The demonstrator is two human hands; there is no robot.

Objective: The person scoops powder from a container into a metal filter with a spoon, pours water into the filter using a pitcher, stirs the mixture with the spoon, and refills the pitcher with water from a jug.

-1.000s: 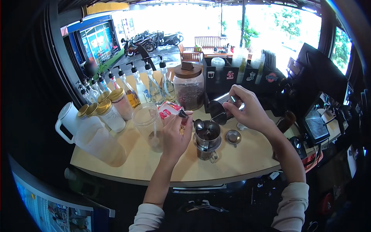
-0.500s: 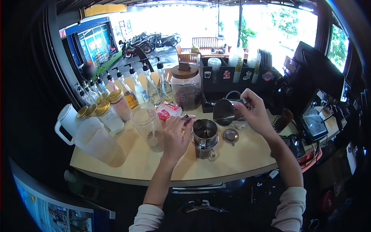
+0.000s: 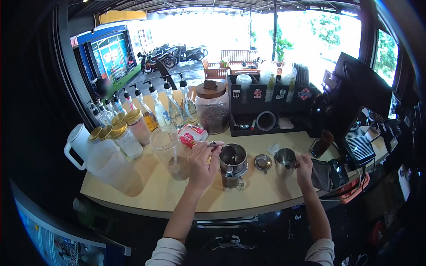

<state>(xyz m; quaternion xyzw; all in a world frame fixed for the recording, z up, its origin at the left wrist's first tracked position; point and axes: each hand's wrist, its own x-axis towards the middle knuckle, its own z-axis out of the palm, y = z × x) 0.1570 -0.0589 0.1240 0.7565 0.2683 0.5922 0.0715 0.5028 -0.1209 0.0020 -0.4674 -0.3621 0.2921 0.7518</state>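
Observation:
My left hand [image 3: 205, 160] pinches a spoon, whose dark handle end shows above my fingers. Its bowl end reaches into a metal drip filter [image 3: 232, 166] holding dark contents. The filter sits on a small glass mug [image 3: 231, 181] on the counter. My right hand [image 3: 304, 166] is closed on the handle of a metal pitcher [image 3: 284, 160], upright at the counter, right of the filter. Between pitcher and filter lies a small round metal lid [image 3: 262, 162].
Pump bottles [image 3: 173, 104], gold-lidded jars [image 3: 128, 141], plastic pitchers [image 3: 113, 168] and a clear container [image 3: 168, 150] stand left. Behind are a wooden-lidded jar [image 3: 212, 111], a red-and-white packet [image 3: 193, 134] and a black cup organizer [image 3: 270, 104]. A machine [image 3: 361, 142] is right.
My right hand has brought the metal pitcher down and to the right, from tilted beside the filter to upright at counter level. My left hand stays by the filter with the spoon.

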